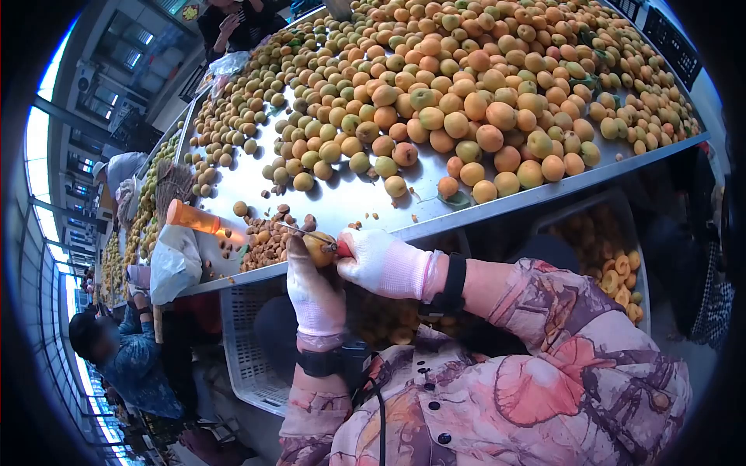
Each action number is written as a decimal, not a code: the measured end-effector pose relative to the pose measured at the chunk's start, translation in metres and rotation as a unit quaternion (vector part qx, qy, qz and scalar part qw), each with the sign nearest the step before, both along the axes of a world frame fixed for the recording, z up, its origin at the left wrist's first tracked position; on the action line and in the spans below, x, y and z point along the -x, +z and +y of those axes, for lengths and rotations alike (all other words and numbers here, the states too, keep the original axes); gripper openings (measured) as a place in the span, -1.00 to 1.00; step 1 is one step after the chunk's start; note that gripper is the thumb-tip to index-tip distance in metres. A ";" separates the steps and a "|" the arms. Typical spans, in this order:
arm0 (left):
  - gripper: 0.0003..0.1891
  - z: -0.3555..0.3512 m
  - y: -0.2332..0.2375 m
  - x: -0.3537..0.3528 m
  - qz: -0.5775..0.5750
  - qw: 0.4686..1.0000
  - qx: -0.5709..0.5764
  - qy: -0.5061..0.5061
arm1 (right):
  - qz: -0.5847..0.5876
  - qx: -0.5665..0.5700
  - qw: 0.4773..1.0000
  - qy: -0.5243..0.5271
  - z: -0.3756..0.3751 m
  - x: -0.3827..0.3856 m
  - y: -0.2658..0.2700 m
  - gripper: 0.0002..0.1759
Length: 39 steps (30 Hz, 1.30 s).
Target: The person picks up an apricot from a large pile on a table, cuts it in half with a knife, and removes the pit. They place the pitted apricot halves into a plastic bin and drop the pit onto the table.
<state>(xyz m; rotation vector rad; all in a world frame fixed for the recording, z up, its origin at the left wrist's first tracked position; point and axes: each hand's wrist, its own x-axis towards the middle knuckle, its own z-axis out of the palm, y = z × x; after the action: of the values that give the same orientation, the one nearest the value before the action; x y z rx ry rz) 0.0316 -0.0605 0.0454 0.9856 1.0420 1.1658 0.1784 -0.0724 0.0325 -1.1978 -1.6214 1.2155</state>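
Note:
My left hand (315, 299), in a white glove with dark-stained fingers, is closed around a yellow-green apricot (319, 248). My right hand (385, 266), gloved too, grips a small tool with a red handle (343, 249). The tool's metal part meets the apricot, and a thin metal piece shows on its far side; the exact shape is hard to make out. Just beyond the fingers lies a heap of brown apricot pits (266, 242) on the metal table (365, 203). Several whole apricots (489, 138) are piled across the table further back.
An orange cup (193, 217) lies on its side near a white plastic bag (175, 264). Below the table edge stand a white crate (252, 353) and a crate of halved apricots (622, 272). A brush (174, 185) and other people are at the left.

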 end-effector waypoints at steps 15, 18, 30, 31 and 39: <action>-0.42 0.005 -0.005 -0.001 0.165 0.976 -0.118 0.074 | 0.102 0.036 0.993 0.048 0.015 0.012 -0.022 -0.72; -0.44 0.011 0.004 0.006 0.100 0.991 -0.078 0.029 | 0.369 0.310 0.849 0.218 0.018 -0.002 -0.014 -0.78; -0.43 0.009 0.014 -0.006 -0.141 0.990 0.017 -0.012 | 0.098 -0.235 0.949 -0.188 0.013 0.006 0.007 -0.63; -0.44 0.007 0.018 -0.014 -0.126 0.992 0.007 -0.002 | 0.095 -0.239 0.946 -0.199 0.013 0.009 0.005 -0.65; -0.38 0.006 0.014 -0.031 0.184 0.969 -0.157 0.056 | 0.165 -0.141 0.945 -0.244 0.015 0.012 0.007 -0.73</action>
<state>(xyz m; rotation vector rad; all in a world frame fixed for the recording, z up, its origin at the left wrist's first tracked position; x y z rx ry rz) 0.0622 -0.0545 0.0596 1.4490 1.2399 1.2966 0.1663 -0.0572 0.0390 -1.0591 -1.1130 0.7826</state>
